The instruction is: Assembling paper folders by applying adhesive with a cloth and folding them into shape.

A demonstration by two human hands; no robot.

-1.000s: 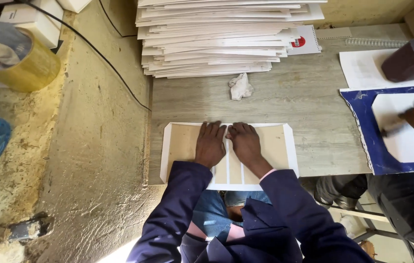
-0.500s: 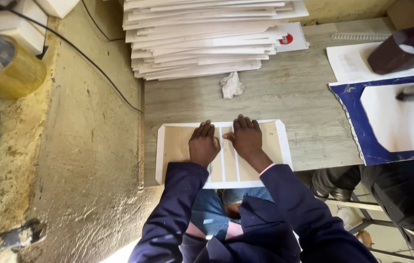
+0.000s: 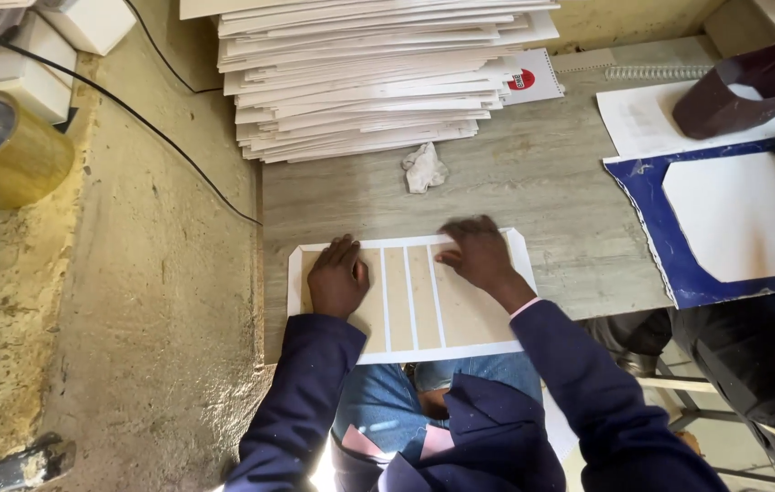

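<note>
**Two hands flat on a banded card sheet**

- Card sheet (image 3: 415,296): white-edged, with tan vertical bands parted by thin white lines; lies flat at the near edge of the grey tabletop (image 3: 533,196), its near edge overhanging the person's lap.
- Left hand (image 3: 337,278): palm down on the sheet's left end, fingers spread, grasping nothing.
- Right hand (image 3: 477,255): palm down on the sheet's upper right part, fingers loosely curled and blurred; released, pressing rather than gripping.
- Sleeves: dark blue, both arms reaching up from the bottom of the view.
- Stack of white sheets (image 3: 369,77): tall, uneven pile at the far side of the tabletop, well apart from the hands.
- Crumpled white scrap (image 3: 424,169): on the tabletop between the stack and the card sheet.
- Blue-bordered white board (image 3: 724,228): to the right, on the tabletop.
- Dark maroon piece (image 3: 743,87): beyond the board, upper right.
- Roll of tan tape (image 3: 10,155): on the rough ledge at left.
- Black cable (image 3: 169,150): runs across that ledge.
</note>
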